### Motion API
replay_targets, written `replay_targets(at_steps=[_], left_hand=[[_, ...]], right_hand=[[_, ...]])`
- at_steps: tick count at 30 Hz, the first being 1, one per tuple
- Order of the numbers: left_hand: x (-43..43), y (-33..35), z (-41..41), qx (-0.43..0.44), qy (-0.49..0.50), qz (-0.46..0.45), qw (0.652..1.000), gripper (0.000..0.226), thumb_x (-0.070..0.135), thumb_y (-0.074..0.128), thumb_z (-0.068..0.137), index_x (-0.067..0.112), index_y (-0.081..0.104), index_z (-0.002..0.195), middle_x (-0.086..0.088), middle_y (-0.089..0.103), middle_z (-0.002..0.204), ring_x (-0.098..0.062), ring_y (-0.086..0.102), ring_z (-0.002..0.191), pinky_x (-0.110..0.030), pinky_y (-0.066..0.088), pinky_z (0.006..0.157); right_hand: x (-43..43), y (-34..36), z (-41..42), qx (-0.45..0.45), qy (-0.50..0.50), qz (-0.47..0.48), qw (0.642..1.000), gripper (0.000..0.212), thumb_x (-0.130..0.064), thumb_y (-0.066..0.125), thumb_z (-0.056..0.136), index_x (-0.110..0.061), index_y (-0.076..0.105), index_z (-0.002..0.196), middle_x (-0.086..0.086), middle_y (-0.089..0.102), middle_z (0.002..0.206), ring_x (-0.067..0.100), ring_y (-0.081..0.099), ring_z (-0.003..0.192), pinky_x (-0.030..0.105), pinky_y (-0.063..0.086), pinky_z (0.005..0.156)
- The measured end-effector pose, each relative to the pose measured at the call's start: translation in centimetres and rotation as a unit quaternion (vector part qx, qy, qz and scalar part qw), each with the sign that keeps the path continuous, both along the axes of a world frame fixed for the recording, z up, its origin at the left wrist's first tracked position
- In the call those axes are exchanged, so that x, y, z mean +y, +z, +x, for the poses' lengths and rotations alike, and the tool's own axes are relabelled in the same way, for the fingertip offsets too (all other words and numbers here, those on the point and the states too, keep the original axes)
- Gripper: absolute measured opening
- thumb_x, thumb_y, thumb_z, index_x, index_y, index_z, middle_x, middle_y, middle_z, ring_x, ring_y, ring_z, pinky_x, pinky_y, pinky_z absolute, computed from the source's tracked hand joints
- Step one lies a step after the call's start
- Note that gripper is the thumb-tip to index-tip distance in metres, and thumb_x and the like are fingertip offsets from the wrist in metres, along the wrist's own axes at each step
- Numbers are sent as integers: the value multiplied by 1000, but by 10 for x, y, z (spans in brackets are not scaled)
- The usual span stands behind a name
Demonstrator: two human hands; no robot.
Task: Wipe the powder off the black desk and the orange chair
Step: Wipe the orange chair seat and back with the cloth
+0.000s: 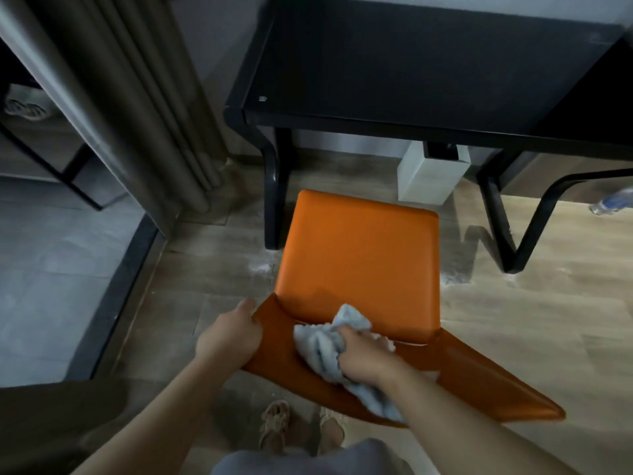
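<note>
The orange chair (359, 255) stands in front of the black desk (411, 63), its backrest nearest me. My left hand (229, 334) grips the left end of the backrest. My right hand (363, 354) holds a bunched light blue cloth (325, 341) pressed against the backrest where it meets the seat. A thin line of white powder (387, 341) lies in that seam beside my right hand. The desk top looks dark and bare.
White powder lies scattered on the wooden floor (513, 320) at both sides of the chair. A white box (428, 173) sits under the desk. A plastic bottle (613, 204) lies at the right edge. A grey curtain (154, 114) hangs at left.
</note>
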State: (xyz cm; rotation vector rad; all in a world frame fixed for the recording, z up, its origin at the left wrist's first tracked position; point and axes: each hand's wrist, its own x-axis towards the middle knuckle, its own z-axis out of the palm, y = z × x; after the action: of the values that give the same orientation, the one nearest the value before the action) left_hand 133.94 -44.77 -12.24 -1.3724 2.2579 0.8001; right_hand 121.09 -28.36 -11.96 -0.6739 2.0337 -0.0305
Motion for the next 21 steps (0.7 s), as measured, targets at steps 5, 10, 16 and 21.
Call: replay_targets(at_steps=[5, 10, 16, 21], left_hand=[[-12, -15, 4, 92, 54, 72, 992, 28, 25, 43, 97, 11, 55, 119, -7, 63, 107, -22, 58, 93, -23, 37, 72], [-21, -12, 25, 229, 161, 148, 949, 15, 26, 46, 95, 26, 61, 96, -2, 65, 98, -21, 61, 92, -39, 48, 85], [-17, -1, 14, 276, 173, 155, 933, 21, 23, 45, 98, 27, 53, 80, 0, 61, 85, -25, 59, 90, -41, 45, 87], [-17, 3, 16, 273, 139, 136, 942, 13, 22, 45, 97, 21, 57, 94, -7, 65, 99, -18, 57, 85, -29, 41, 74]], right_hand=[[-59, 24, 49, -18, -53, -91, 994, 57, -30, 42, 85, -49, 24, 135, 0, 26, 145, 35, 24, 129, 51, 28, 97], [-48, 24, 50, 7, -92, -116, 989, 50, -32, 41, 86, -55, 26, 128, -2, 34, 139, 33, 28, 127, 49, 32, 98], [-65, 36, 70, 75, -67, -92, 991, 55, -34, 46, 83, -47, 26, 133, 2, 28, 142, 35, 26, 125, 53, 28, 95], [-62, 40, 68, 57, -86, -118, 988, 55, -31, 47, 85, -50, 25, 131, -2, 29, 142, 32, 27, 126, 53, 30, 97]])
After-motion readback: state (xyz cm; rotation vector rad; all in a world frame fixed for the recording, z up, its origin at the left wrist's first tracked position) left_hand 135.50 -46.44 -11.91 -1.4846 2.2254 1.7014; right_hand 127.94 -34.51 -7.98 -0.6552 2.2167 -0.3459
